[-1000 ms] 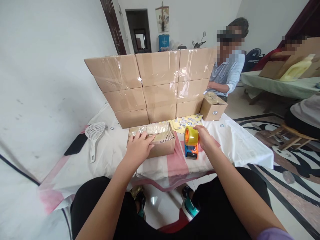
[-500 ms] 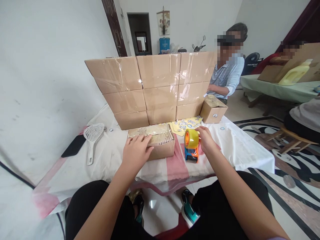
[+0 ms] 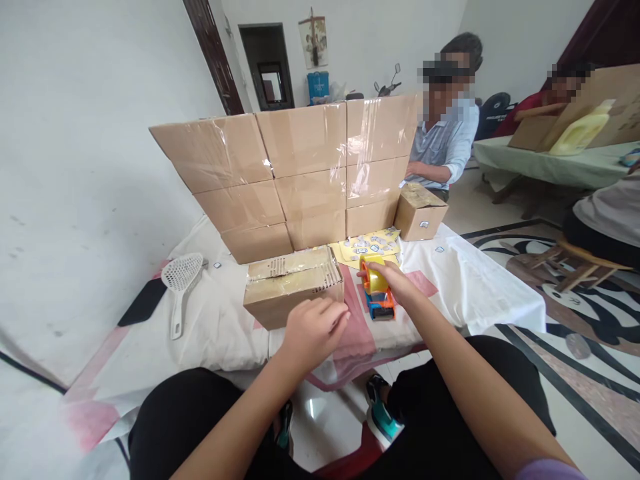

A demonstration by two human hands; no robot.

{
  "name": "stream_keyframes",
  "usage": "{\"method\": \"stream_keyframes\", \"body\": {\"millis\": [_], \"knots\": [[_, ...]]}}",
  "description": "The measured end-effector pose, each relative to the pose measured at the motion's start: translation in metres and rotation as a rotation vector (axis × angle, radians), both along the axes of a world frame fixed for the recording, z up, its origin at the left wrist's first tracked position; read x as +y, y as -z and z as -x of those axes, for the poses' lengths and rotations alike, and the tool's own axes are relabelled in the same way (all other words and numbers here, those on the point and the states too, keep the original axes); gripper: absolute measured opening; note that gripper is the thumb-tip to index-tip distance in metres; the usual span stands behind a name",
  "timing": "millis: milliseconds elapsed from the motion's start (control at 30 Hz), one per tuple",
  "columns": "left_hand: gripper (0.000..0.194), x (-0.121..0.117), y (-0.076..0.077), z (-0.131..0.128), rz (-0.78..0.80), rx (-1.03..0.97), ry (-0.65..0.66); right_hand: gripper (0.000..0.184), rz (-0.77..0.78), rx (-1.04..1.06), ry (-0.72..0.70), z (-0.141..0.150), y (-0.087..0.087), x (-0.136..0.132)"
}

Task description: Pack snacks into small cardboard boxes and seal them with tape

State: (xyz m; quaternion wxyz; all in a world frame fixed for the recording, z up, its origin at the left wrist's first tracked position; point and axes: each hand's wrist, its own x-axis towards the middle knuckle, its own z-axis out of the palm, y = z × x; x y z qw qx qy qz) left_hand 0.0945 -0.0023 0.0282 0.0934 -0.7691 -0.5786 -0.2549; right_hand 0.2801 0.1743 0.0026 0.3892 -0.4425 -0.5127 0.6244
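Observation:
A small cardboard box with tape across its top lies in front of me on the cloth-covered table. My left hand is in front of the box's near right corner, its fingers curled together and nothing visible in them. To the right of the box stands a tape dispenser with an orange and blue body and a wide roll of yellowish tape. My right hand has closed around the roll, fingertips showing at its left side. The palm is hidden.
Stacked cardboard boxes form a wall at the back. Yellow sheets with stickers lie before it. At left are a white slotted scoop and a black flat object. A co-worker sits beside another box.
My left hand has left the top of the box and moved right and nearer to me, fingers curling. My right hand has gone from beside the tape roll to a grip around it.

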Motion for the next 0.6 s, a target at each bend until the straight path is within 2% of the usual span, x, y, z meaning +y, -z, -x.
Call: {"method": "stream_keyframes", "body": {"millis": [100, 167, 300, 400, 500, 600], "knots": [[0.028, 0.004, 0.018, -0.01, 0.146, -0.061, 0.009, 0.027, -0.074, -0.07, -0.289, 0.001, -0.008, -0.01], [0.025, 0.007, 0.024, -0.012, 0.248, -0.122, -0.03, 0.026, -0.129, -0.092, -0.331, 0.004, -0.013, -0.017], [0.033, 0.01, 0.027, -0.015, 0.405, -0.192, -0.079, 0.027, -0.192, -0.042, -0.217, 0.014, -0.021, -0.034], [0.044, 0.011, 0.029, -0.018, 0.464, -0.272, -0.078, 0.029, -0.13, 0.068, -0.122, 0.019, -0.028, -0.045], [0.052, 0.011, 0.032, -0.019, 0.501, -0.36, -0.001, 0.03, -0.068, 0.131, -0.048, 0.022, -0.029, -0.051], [0.06, 0.01, 0.035, -0.02, 0.481, -0.445, 0.108, 0.03, -0.047, 0.102, 0.011, 0.024, -0.027, -0.054]]}}
